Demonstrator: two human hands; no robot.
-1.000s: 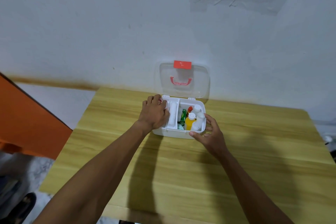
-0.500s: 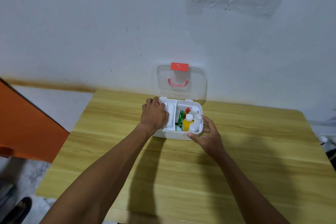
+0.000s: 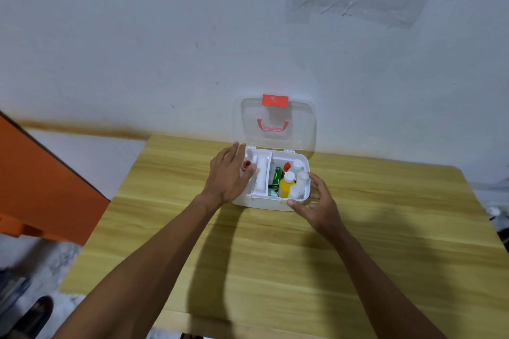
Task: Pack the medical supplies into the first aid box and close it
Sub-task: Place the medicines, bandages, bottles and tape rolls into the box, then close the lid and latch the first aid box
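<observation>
On the wooden bench point(image 3: 275, 256) the first aid box point(image 3: 264, 203) looks packed; left hand point(image 3: 230, 176) spread, right hand point(image 3: 316, 201) loosely bracing; next, lower the lid point(image 3: 275, 140)

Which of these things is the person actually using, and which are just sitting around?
In use:
white plastic first aid box
its clear lid with red latch
yellow bottle with white cap
green packet
white bottles
left hand
right hand

Just around:
light wooden table
orange panel
</observation>
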